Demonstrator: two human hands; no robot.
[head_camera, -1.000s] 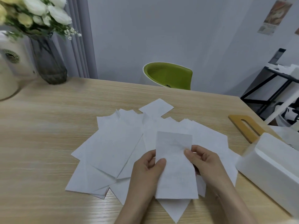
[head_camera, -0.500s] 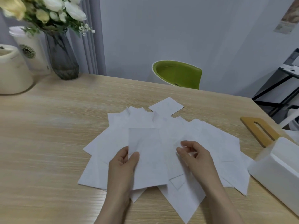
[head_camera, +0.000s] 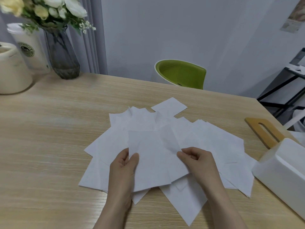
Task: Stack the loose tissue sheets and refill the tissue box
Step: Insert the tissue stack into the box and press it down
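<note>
Sorting tissues at the desk's near edge.
My left hand [head_camera: 123, 169] pinches the top sheet [head_camera: 148, 162]; my right hand [head_camera: 197, 161] pinches another from the scattered sheets [head_camera: 222, 146], tissue box [head_camera: 283, 172] at the right edge.

A home dining corner is showing here: a wooden table [head_camera: 49, 129] is carrying a vase of flowers [head_camera: 61, 52] at its far left, and a green chair [head_camera: 181, 74] is standing behind the table

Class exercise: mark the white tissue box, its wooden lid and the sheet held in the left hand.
white tissue box [head_camera: 283, 176]: head view, on its upper face.
wooden lid [head_camera: 257, 128]: head view, on the strip left of the slot.
held sheet [head_camera: 148, 162]: head view, on its middle, between the hands.
</note>
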